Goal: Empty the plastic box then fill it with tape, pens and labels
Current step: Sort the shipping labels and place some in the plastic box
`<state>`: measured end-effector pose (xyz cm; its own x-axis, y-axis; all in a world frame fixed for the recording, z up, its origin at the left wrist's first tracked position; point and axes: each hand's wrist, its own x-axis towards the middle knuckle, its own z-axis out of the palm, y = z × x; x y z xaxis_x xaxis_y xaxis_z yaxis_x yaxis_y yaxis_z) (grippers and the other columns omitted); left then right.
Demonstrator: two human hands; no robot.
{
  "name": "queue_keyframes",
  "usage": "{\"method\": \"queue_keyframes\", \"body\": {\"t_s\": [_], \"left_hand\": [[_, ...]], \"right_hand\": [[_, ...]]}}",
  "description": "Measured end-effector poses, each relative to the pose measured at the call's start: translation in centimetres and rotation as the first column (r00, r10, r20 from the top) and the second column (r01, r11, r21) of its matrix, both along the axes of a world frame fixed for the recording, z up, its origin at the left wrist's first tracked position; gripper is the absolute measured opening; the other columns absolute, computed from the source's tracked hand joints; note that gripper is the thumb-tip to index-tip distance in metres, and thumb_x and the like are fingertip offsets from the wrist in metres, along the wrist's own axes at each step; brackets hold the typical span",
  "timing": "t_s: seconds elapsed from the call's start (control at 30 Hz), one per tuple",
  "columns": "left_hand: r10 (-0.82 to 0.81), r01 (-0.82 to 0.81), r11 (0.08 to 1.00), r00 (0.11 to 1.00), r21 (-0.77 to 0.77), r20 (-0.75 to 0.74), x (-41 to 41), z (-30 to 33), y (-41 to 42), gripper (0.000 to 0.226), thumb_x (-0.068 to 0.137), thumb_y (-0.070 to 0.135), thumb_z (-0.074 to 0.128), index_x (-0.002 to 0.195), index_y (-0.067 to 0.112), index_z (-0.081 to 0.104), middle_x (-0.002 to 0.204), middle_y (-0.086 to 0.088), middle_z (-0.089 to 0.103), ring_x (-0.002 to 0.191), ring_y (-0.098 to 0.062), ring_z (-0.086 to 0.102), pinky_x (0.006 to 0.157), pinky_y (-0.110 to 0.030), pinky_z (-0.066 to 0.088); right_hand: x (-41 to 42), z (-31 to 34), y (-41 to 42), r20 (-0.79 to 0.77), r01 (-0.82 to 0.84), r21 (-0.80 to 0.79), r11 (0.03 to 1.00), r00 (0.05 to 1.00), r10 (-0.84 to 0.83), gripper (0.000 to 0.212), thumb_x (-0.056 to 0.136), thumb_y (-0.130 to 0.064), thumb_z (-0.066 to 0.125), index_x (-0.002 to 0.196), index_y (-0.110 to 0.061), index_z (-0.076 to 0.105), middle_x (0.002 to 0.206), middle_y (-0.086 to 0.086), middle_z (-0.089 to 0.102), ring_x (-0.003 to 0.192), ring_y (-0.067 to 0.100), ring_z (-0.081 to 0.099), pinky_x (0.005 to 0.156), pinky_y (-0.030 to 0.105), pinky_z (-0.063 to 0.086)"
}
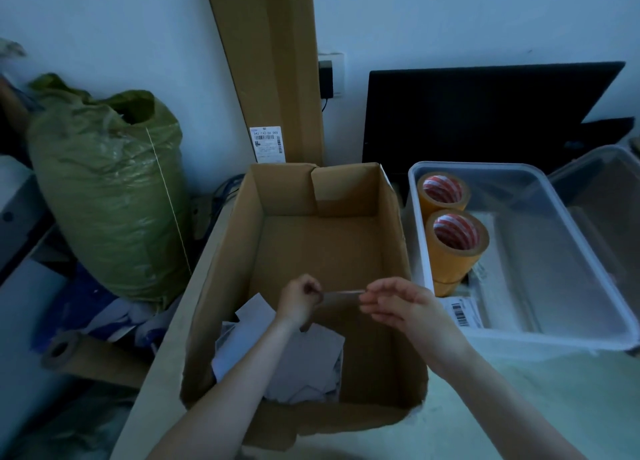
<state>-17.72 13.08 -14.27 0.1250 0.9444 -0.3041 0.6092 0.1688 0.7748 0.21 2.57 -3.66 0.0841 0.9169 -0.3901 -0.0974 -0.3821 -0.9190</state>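
A clear plastic box [588, 307] stands on the table at the right. Along its left wall stand rolls of yellow-brown tape [455, 241], and a barcode label sheet [464, 310] lies at its near left corner. Over the open cardboard box [225, 286] in the middle, my left hand [299, 302] and my right hand [401, 303] each pinch one end of a thin, see-through strip [343, 293] stretched between them. White papers [304, 362] lie in the cardboard box under my left forearm.
The clear box lid [602, 189] leans at the far right. A black monitor [485, 113] stands behind the plastic box. A tall flat cardboard piece [273, 61] leans on the wall. Left of the table sit a green sack [110, 196] and a cardboard tube [86, 355].
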Motion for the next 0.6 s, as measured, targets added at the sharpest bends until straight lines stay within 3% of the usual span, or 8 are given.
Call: {"method": "queue_keyframes", "body": {"t_s": [0.17, 0.3, 0.43, 0.53, 0.6], "left_hand": [[0.02, -0.077, 0.971, 0.968, 0.224, 0.249, -2.3, 6.3, -2.1, 0.017, 0.084, -0.003, 0.062, 0.082, 0.013, 0.058, 0.1, 0.004, 0.061, 0.097, -0.006, 0.059, 0.068, -0.014, 0.051], [-0.251, 0.136, 0.868, 0.95, 0.477, 0.186, -3.7, 8.2, -4.9, 0.024, 0.077, -0.001, 0.072, 0.079, 0.019, 0.058, 0.106, 0.014, 0.056, 0.109, -0.004, 0.055, 0.082, -0.021, 0.053], [-0.386, 0.26, 0.803, 0.913, 0.535, 0.136, -3.8, 7.9, -6.2, 0.04, 0.076, -0.005, 0.072, 0.079, 0.032, 0.056, 0.115, 0.012, 0.051, 0.121, -0.008, 0.047, 0.08, -0.011, 0.048], [-0.378, 0.239, 0.801, 0.913, 0.549, 0.154, -3.8, 7.9, -6.5, 0.037, 0.077, -0.003, 0.073, 0.075, 0.031, 0.057, 0.119, 0.014, 0.048, 0.126, -0.006, 0.043, 0.081, -0.012, 0.049], [-0.378, 0.253, 0.82, 0.913, 0.514, 0.154, -3.8, 7.8, -6.4, 0.033, 0.077, 0.0, 0.074, 0.073, 0.028, 0.058, 0.121, 0.02, 0.046, 0.129, -0.003, 0.039, 0.082, -0.013, 0.05]], "right_hand": [[-0.5, -0.2, 0.8, -0.199, 0.064, -0.135, 0.989, 0.976, -0.091, 0.02, 0.097, -0.016, 0.049, 0.11, -0.01, 0.063, 0.107, 0.01, 0.071, 0.094, 0.022, 0.071, 0.088, 0.039, 0.055], [-0.7, -0.1, 1.3, -0.364, -0.061, -0.205, 0.977, 0.931, -0.019, 0.028, 0.096, -0.03, 0.05, 0.115, -0.011, 0.059, 0.111, 0.01, 0.071, 0.099, 0.023, 0.07, 0.086, 0.037, 0.054], [-1.3, -0.6, 1.5, -0.255, -0.04, -0.197, 0.98, 0.967, -0.012, 0.03, 0.089, -0.02, 0.062, 0.119, -0.016, 0.057, 0.119, 0.006, 0.063, 0.107, 0.024, 0.064, 0.094, 0.041, 0.052], [-1.3, -0.5, 1.5, -0.121, -0.122, -0.186, 0.975, 0.988, 0.1, 0.031, 0.089, -0.018, 0.062, 0.119, -0.021, 0.056, 0.117, 0.005, 0.062, 0.109, 0.022, 0.059, 0.102, 0.041, 0.045], [-1.0, -0.2, 1.5, -0.071, -0.204, -0.176, 0.963, 0.978, 0.194, 0.029, 0.089, -0.014, 0.061, 0.117, -0.019, 0.058, 0.11, 0.007, 0.065, 0.104, 0.023, 0.061, 0.096, 0.038, 0.046]]}}
